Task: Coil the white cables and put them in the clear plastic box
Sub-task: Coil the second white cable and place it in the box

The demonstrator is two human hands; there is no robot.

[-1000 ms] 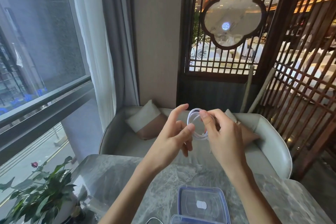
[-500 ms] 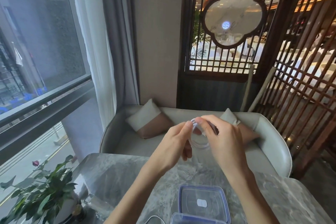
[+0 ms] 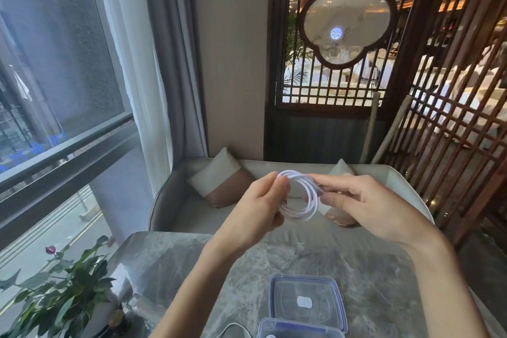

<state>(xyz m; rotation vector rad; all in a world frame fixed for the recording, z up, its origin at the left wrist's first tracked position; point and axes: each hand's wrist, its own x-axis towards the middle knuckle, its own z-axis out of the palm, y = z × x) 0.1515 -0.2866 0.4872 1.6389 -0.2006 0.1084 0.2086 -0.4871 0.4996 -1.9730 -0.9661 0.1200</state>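
A white cable, wound into a small coil, is held in the air above a marble tabletop. The left hand and right hand each pinch one side. Coiling looks nearly finished; next it must be lowered into the clear plastic box below.

No legible text; white sticker on lid unreadable.

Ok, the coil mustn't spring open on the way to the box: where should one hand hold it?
Probably pinch across all strands of the white cable coil at its right side, where the right hand holds it, coming from the right: the loops lie bunched there.
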